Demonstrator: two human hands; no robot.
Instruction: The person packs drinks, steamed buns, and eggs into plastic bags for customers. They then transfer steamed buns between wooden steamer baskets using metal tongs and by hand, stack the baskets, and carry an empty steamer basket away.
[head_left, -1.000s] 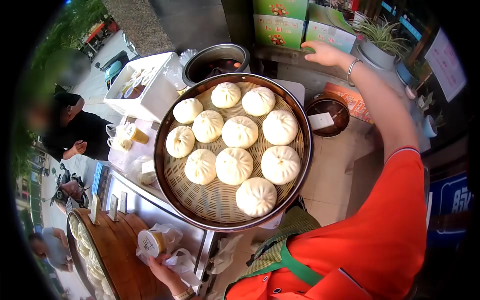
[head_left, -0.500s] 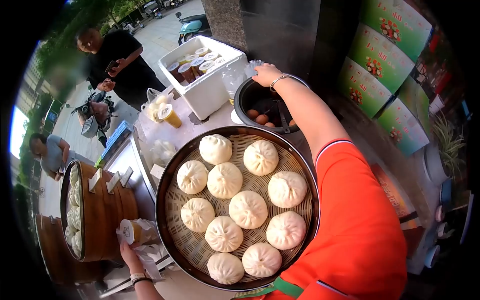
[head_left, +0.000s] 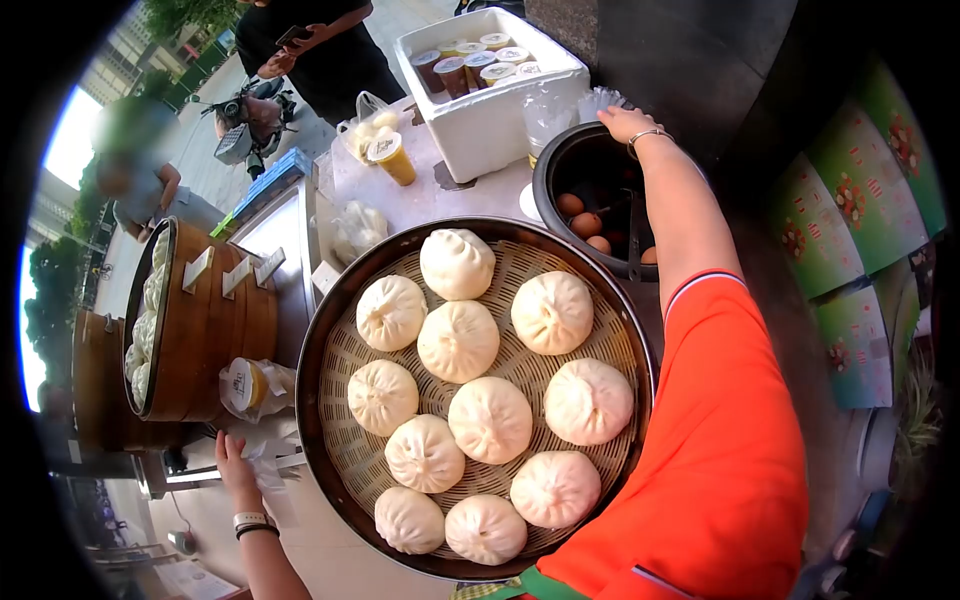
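Note:
My right hand (head_left: pixel 630 122) reaches past the dark pot (head_left: pixel 545 185) of brown eggs. Its fingers are closed at a bundle of thin clear plastic (head_left: pixel 600 102), whose exact kind I cannot make out. My left hand (head_left: pixel 236 468) is low on the left with its fingers stretched out, beside a loose piece of clear plastic bag (head_left: pixel 266 462). Just above it, a lidded cup (head_left: pixel 243 384) in a clear bag lies tipped against the bamboo steamer. Between my arms is a round steamer tray (head_left: pixel 312 400) with several pleated buns (head_left: pixel 490 420).
A white foam box (head_left: pixel 480 140) of lidded drinks stands at the back, near a yellow drink cup (head_left: pixel 392 160) and bagged buns. Tall bamboo steamers (head_left: pixel 220 330) stand left. A person in black (head_left: pixel 325 50) holds a phone across the counter; another person is farther left.
My left hand has let go of the bagged cup and moved down from it. My right hand stays at the clear plastic bundle. The view has shifted, so the stall appears farther right.

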